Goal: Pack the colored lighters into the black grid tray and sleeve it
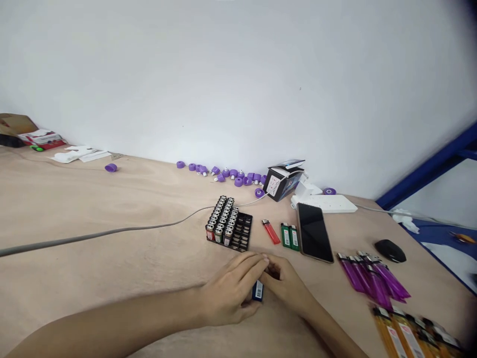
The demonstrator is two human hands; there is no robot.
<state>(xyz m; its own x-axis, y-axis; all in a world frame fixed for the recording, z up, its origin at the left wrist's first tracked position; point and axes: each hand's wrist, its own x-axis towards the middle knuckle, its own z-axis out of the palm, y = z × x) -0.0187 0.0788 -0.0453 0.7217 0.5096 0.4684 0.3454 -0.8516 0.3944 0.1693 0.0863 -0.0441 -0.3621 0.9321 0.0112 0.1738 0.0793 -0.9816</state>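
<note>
Near the front middle of the table, my left hand (238, 284) is closed over a dark blue lighter (257, 291) with a white barcode label. Its top is hidden under my fingers. My right hand (285, 281) has its fingers curled in, and its fingertips meet those of my left hand; what they pinch is hidden. Just beyond my hands sits a black slotted tray (245, 232), its left rows filled with upright lighters (222, 219) with metal tops. Bare slots show along its right side. A red lighter (271, 231) and two green lighters (289, 236) lie right of the tray.
A phone (315, 232), purple lighters (374, 278), orange lighters (400, 333) and a black mouse (390, 250) lie to the right. Purple caps (233, 173), a black box (282, 181) and a white power strip (328, 203) line the wall. A grey cable (141, 228) crosses the left side.
</note>
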